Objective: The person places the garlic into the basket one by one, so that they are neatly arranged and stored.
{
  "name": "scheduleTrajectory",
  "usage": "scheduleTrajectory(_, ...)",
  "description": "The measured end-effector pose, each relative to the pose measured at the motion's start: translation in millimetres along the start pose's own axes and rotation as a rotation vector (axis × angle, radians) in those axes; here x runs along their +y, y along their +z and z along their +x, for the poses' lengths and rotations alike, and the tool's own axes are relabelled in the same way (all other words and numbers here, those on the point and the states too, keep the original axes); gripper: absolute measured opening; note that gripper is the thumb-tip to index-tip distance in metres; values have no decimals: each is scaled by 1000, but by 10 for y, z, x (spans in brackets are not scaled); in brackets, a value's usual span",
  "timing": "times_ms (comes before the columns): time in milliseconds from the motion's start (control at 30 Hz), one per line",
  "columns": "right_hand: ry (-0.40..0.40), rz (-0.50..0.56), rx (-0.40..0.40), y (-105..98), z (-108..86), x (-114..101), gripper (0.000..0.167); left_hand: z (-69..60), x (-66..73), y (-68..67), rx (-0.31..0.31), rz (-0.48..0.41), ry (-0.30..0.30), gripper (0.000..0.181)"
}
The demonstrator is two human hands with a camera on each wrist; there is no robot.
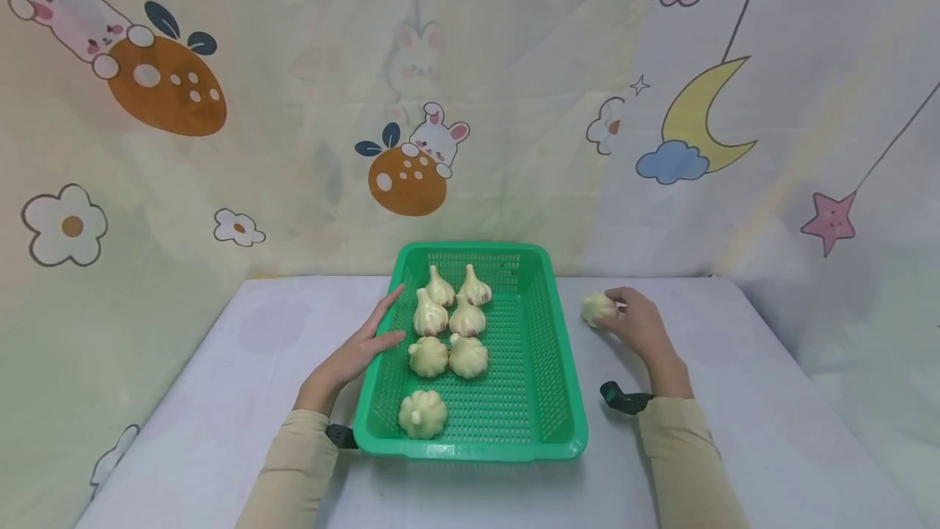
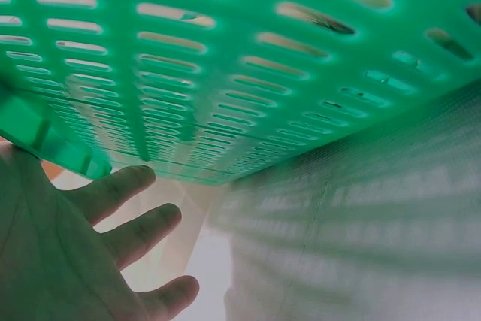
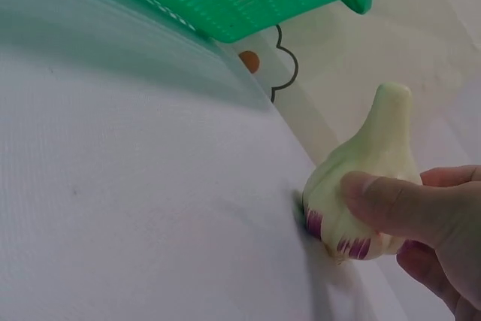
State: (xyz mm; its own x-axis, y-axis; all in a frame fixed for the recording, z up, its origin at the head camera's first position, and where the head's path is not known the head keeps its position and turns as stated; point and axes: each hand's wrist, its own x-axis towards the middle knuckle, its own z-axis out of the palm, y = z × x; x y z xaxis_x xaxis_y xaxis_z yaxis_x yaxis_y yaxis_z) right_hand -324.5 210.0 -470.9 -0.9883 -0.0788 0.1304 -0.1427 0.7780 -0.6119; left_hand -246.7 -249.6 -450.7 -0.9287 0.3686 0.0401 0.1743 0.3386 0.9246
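Observation:
A green plastic basket [image 1: 470, 451] with slotted walls stands mid-table. Several garlic bulbs [image 1: 429, 356] sit in two columns along its left half, with a single one at the near left corner. My left hand [image 1: 357, 353] rests on the basket's left rim, fingers extended; the left wrist view shows its fingers spread beside the slotted wall [image 2: 180, 110]. Right of the basket, my right hand [image 1: 640, 325] pinches another garlic bulb [image 3: 368, 186] between thumb and fingers. That bulb is pale with purple streaks at its base, stem pointing up, close to the tabletop.
The table [image 1: 242, 398] wears a white cover. Behind it hangs a cloth backdrop [image 1: 514, 145] printed with rabbits, flowers and a moon. Dark wrist-camera mounts [image 1: 624, 398] stick out near both wrists, the left one close to the basket's near left corner.

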Motion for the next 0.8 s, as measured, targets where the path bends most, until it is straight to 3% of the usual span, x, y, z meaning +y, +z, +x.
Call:
scheduleTrajectory(367,7,-30,3,-36,-36,25,59,0,60,43,2,5,-5,66)
scheduleTrajectory(800,76,78,58,93,-1,109,59,-21,8,1,9,10,-8,65)
